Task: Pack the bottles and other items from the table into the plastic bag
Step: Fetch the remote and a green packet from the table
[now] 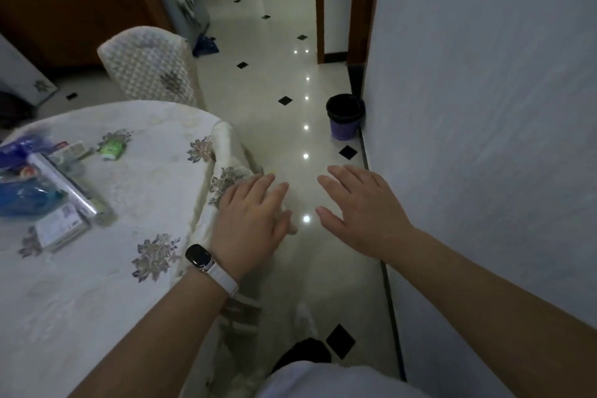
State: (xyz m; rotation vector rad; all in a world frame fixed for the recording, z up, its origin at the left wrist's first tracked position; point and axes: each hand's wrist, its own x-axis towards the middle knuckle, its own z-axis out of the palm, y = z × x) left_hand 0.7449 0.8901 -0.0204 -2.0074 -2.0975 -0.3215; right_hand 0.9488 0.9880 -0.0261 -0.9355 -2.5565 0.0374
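Note:
A round table with a floral white cloth fills the lower left. At its left edge lie a blue plastic bag, a long foil-wrap box, a flat white box and a small green packet. My left hand, with a watch on the wrist, hovers open over the table's right edge beside the hanging cloth. My right hand is held open above the floor, fingers spread. Both hands hold nothing and are far from the items.
A cloth-covered chair stands behind the table. A purple waste bin with a black liner sits against the white wall on the right. Glossy tiled floor runs ahead towards a doorway.

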